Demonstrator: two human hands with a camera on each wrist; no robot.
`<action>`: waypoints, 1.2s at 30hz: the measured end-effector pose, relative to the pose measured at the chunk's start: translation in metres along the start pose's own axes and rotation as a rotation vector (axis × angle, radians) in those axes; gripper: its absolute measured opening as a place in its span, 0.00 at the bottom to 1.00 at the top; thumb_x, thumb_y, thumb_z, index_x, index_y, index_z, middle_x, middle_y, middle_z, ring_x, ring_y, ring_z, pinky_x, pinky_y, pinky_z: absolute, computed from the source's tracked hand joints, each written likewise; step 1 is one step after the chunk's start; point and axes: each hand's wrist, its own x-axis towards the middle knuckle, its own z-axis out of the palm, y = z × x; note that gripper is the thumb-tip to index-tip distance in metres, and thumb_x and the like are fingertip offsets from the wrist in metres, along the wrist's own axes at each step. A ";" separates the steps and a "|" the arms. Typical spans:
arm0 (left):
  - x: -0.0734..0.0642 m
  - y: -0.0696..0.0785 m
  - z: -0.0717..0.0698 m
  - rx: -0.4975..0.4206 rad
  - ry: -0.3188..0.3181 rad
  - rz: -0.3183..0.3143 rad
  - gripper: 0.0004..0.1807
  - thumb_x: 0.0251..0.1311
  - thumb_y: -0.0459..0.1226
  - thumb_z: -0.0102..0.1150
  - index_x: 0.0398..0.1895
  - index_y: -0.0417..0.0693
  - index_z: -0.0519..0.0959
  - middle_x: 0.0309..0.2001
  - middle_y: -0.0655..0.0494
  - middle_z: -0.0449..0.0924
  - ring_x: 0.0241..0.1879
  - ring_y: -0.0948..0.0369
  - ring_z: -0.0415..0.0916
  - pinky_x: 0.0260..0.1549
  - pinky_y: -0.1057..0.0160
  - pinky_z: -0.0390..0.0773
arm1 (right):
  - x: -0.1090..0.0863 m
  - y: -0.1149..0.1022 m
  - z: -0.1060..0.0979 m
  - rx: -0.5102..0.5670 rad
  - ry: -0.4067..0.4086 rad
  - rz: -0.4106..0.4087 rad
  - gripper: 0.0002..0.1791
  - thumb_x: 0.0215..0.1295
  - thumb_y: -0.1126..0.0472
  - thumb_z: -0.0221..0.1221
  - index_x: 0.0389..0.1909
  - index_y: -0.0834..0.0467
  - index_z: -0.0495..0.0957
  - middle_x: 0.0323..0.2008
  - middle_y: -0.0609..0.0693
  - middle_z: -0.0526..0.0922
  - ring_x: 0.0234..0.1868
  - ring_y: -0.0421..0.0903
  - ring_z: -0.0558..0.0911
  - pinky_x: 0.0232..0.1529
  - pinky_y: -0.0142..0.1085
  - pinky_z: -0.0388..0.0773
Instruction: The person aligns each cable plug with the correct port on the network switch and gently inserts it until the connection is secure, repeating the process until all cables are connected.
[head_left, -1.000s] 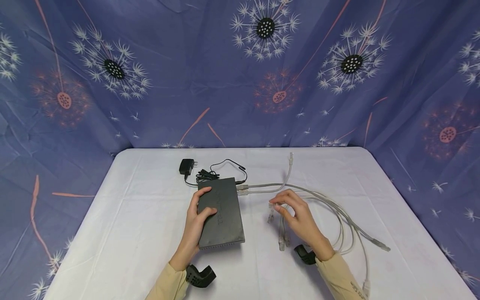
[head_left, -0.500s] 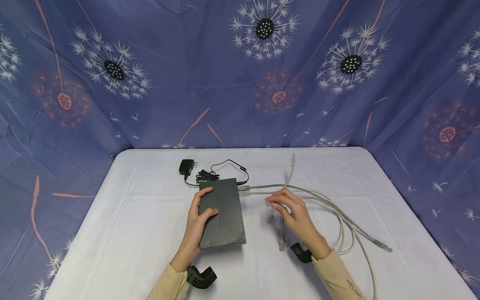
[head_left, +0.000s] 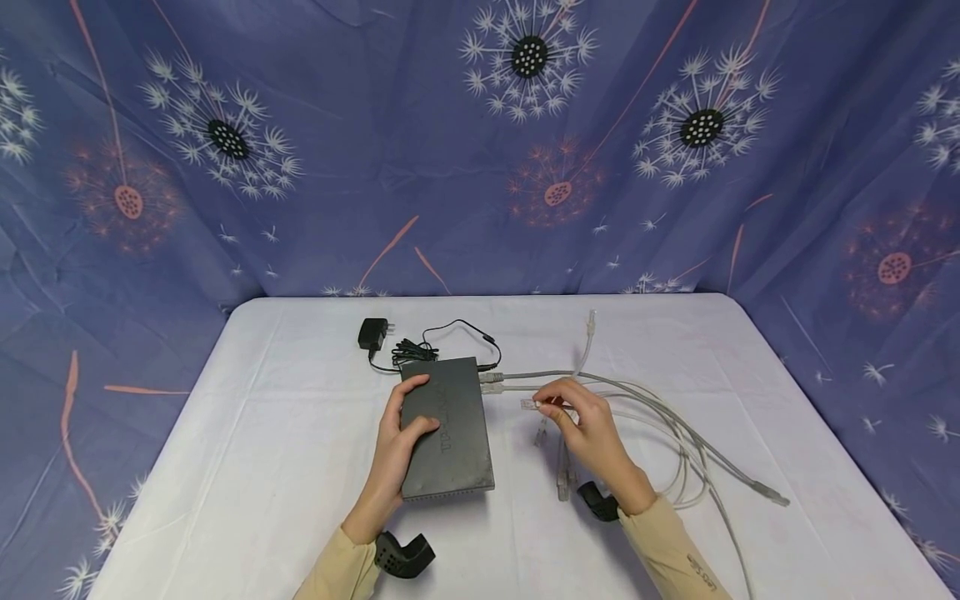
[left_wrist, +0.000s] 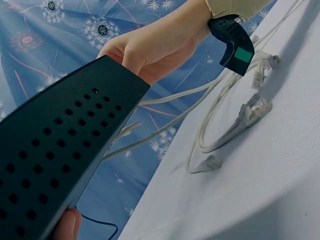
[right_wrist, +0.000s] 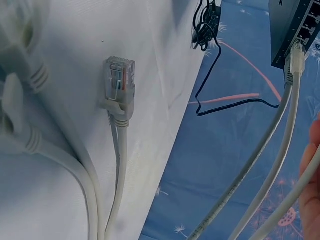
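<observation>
My left hand (head_left: 390, 458) grips the left side of a black network switch (head_left: 453, 454), thumb and fingers on its top face. In the left wrist view the switch's perforated side (left_wrist: 60, 135) is close up. Two grey Ethernet cables (right_wrist: 295, 75) are plugged into its port side, with bare ports above them in the right wrist view. My right hand (head_left: 592, 425) pinches another Ethernet cable just behind its clear plug (head_left: 528, 404). That plug points left at the switch, a short gap away. Loose plugs (head_left: 563, 483) hang or lie below the right hand.
A black power adapter (head_left: 372, 333) and its bundled cord (head_left: 415, 351) lie behind the switch; the cord runs to its back right corner. Grey cable loops (head_left: 686, 450) spread over the white table (head_left: 247, 467) at right. One loose plug (head_left: 772, 493) lies far right.
My right hand has moved left toward the switch, and its plug now shows beyond the fingertips. The switch, still in my left hand, has shifted slightly right with its attached cables.
</observation>
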 end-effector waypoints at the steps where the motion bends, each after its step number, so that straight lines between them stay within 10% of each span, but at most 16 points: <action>1: 0.000 0.000 0.000 -0.001 -0.001 0.001 0.32 0.54 0.29 0.52 0.65 0.59 0.67 0.67 0.54 0.58 0.59 0.54 0.59 0.51 0.53 0.60 | 0.000 0.000 0.000 0.010 -0.006 0.011 0.14 0.52 0.78 0.63 0.38 0.60 0.79 0.34 0.51 0.81 0.32 0.43 0.77 0.35 0.29 0.73; 36: -0.003 -0.001 0.009 -0.005 -0.026 0.007 0.32 0.54 0.30 0.53 0.64 0.58 0.68 0.66 0.53 0.59 0.56 0.54 0.60 0.49 0.54 0.63 | 0.015 -0.011 0.028 -0.085 0.016 0.001 0.05 0.57 0.71 0.62 0.33 0.59 0.81 0.34 0.48 0.79 0.39 0.45 0.75 0.40 0.32 0.69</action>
